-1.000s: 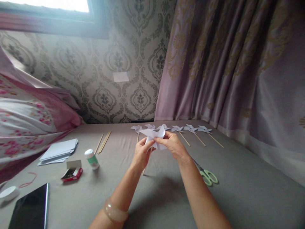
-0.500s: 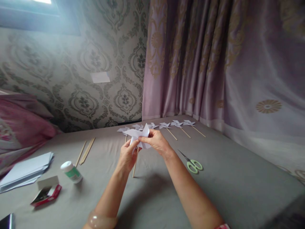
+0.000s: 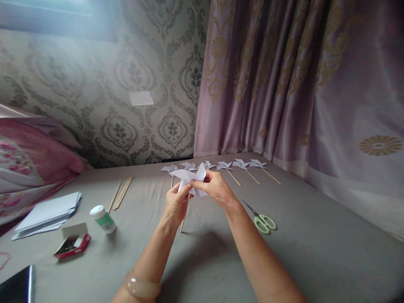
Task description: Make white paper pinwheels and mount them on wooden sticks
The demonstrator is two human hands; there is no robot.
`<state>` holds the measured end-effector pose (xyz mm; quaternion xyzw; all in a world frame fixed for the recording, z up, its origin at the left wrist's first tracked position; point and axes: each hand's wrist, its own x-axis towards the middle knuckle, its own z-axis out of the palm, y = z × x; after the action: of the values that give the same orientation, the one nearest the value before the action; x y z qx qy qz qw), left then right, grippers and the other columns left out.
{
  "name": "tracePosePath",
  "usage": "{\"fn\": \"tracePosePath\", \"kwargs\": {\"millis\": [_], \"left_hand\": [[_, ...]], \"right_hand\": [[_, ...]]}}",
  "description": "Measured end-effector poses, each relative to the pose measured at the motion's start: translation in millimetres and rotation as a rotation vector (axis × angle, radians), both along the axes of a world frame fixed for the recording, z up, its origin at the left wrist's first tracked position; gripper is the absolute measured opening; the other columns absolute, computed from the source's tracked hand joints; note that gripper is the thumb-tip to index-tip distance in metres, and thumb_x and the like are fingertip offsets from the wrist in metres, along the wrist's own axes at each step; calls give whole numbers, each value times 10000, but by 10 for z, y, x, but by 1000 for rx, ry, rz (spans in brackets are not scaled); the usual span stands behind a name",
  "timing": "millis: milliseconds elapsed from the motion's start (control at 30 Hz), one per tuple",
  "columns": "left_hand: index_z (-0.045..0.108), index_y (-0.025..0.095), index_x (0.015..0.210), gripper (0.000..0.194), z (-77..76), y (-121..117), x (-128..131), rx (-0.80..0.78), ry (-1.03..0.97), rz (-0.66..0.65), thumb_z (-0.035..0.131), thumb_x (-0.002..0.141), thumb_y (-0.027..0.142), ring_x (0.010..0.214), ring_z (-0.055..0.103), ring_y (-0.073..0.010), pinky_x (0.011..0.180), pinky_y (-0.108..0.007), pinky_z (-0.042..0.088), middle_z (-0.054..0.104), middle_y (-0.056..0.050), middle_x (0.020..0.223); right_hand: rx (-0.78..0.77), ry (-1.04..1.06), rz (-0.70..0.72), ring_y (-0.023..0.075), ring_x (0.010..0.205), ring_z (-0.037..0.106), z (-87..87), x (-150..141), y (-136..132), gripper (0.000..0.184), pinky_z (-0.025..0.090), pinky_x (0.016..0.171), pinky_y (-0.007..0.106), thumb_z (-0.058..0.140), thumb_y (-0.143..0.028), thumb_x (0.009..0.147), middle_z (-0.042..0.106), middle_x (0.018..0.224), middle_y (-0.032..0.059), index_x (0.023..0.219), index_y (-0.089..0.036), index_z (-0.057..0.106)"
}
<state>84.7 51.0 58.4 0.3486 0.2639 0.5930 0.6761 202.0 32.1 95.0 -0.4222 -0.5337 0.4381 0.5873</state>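
The white paper pinwheel (image 3: 188, 174) apparently tops a slanting stick (image 3: 184, 219).

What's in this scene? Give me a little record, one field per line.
Left hand: gripping a white paper pinwheel; a slim stick slants down below
Right hand: thumb pressed on the same pinwheel
Rear row: six other pinwheels
Right of the arms: green-handled scissors
Left of the arms: paper stack, loose sticks, white-capped bottle, open red box

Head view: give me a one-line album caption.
Left hand and right hand pinch a white paper pinwheel, a stick beneath it, green-handled scissors lying to the right.
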Motion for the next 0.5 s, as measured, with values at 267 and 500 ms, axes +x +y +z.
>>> {"fn": "tracePosePath", "kwargs": {"millis": [267, 500], "left_hand": [[684, 103, 719, 332, -76, 2, 12, 23, -8, -26, 850, 492, 278, 556, 525, -87, 538, -224, 371, 647, -13, 649], [681, 107, 733, 334, -92, 1, 28, 14, -15, -49, 850, 502, 279, 572, 534, -90, 552, -229, 378, 653, -17, 677]], "right_hand": [[11, -83, -24, 170, 671, 630, -33, 51, -9, 320, 483, 636, 280, 763, -370, 582, 722, 773, 27, 810, -156, 694], [24, -137, -41, 182, 721, 640, -68, 98, -14, 296, 492, 679, 295, 740, -340, 617, 727, 819, 44, 844, -155, 697]]}}
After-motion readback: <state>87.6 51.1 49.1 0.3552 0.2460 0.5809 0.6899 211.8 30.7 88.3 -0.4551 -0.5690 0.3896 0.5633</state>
